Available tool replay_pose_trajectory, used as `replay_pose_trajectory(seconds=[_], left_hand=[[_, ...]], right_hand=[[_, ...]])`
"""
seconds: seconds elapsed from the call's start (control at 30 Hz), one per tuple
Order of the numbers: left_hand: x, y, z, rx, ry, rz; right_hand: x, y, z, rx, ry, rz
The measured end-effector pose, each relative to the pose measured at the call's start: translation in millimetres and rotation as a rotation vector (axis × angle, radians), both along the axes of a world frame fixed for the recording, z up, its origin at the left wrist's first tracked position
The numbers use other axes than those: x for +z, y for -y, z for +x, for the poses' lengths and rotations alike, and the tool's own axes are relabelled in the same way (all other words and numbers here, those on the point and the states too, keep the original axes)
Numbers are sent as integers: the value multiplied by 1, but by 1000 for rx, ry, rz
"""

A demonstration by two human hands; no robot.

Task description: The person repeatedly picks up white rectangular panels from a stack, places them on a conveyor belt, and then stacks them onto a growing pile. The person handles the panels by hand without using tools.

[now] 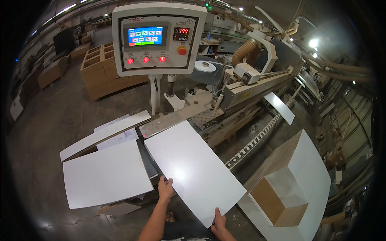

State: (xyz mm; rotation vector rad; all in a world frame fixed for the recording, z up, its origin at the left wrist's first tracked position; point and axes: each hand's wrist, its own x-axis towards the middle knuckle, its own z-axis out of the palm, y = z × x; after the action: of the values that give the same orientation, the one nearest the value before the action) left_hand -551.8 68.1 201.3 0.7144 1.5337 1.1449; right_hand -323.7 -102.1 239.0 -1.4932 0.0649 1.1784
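We grip a glossy white rectangular laminated panel (193, 168) by its near edge, left hand (165, 188) and right hand (219, 220) both clamped on it, its far end on the machine's perforated metal feed table (207, 117). A matching smooth white board (105, 174) lies just left.

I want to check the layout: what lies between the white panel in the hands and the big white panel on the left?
In the head view, a narrow dark gap separates the held panel from the left panel; what fills it is unclear.

Glossy, smooth white laminate panel (193, 168); wood-grain cabinet (281, 160) side; perforated metal machine bed (207, 117).
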Motion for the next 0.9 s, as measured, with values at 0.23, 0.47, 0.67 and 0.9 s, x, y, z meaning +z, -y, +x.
replay_pose_trajectory(seconds=[0.23, 0.47, 0.67, 0.9], left_hand=[[23, -8, 2, -6, 159, -55], [31, -30, 28, -65, 202, -79], [26, -61, 70, -68, 137, -109], [31, -106, 134, -104, 170, -93]], right_hand=[[-27, -6, -6, -92, 292, -79], [11, -43, 14, -181, 231, -88], [-2, -69, 62, -225, 203, -85], [0, -116, 130, -228, 299, -145]])
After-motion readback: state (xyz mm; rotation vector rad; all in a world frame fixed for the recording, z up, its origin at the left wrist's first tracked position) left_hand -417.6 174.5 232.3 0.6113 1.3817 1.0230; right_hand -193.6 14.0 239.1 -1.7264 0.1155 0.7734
